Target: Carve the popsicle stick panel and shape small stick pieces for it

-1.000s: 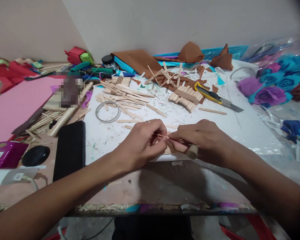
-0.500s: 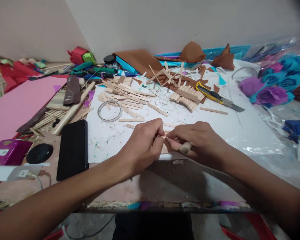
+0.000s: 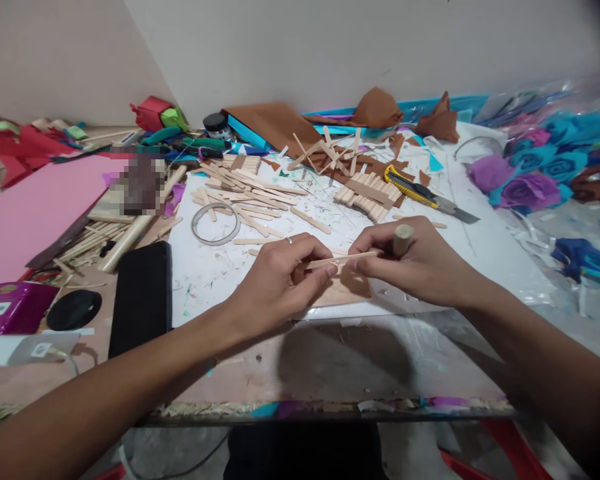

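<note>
A popsicle stick (image 3: pixel 341 258) is held nearly level between my two hands above the front of the white sheet. My left hand (image 3: pixel 293 273) pinches its left part between thumb and fingers. With thumb and fingertips, my right hand (image 3: pixel 405 263) is closed at the other end of the stick. A round wooden handle (image 3: pixel 403 239) sticks up from the same hand, between the fingers; the rest of that tool is hidden. Under my hands lies a flat light-brown board (image 3: pixel 343 290), partly covered. Several loose popsicle sticks (image 3: pixel 260 190) lie just beyond my left hand.
A tape roll (image 3: pixel 215 241) lies left of centre, near a black phone (image 3: pixel 141 293). Behind my right hand are a bundle of sticks (image 3: pixel 367 197) and a yellow utility knife (image 3: pixel 430 195) with its blade out. Paper flowers (image 3: pixel 530 190) stand far right, pink paper (image 3: pixel 55 207) left.
My hands have moved slightly apart, and the popsicle stick between them now shows lengthwise. My right hand has turned, so the wooden handle points up instead of toward me.
</note>
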A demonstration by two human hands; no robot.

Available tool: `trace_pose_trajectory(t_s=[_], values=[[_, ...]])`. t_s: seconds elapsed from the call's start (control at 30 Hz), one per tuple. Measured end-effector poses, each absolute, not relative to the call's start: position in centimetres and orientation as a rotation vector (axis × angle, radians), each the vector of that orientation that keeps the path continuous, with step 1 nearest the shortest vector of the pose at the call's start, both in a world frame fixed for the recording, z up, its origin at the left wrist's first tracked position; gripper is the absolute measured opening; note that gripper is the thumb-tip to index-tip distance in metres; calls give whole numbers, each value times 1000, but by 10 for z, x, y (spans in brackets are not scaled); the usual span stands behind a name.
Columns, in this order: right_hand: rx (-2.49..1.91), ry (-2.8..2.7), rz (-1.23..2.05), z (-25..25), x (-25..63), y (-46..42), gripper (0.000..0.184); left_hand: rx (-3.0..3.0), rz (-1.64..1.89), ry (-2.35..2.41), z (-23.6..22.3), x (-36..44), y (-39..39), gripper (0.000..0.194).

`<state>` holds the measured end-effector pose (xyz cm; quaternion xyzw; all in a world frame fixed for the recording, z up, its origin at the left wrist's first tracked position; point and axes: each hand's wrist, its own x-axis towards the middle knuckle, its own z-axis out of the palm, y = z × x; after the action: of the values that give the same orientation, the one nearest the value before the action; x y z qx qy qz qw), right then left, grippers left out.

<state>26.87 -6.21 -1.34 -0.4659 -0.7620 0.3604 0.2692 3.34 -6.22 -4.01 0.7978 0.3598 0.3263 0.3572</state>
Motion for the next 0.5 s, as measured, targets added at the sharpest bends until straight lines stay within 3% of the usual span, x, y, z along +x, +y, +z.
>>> trace_pose_trajectory(t_s=[0.33,0.5], values=[[-1210,-2035,1113,-9,265,-63,13,1779,773,868,-34,34,-66,36],[-1261,-1949,1140,-11,268,-61,15,1454,700,796,-34,37,-67,32]])
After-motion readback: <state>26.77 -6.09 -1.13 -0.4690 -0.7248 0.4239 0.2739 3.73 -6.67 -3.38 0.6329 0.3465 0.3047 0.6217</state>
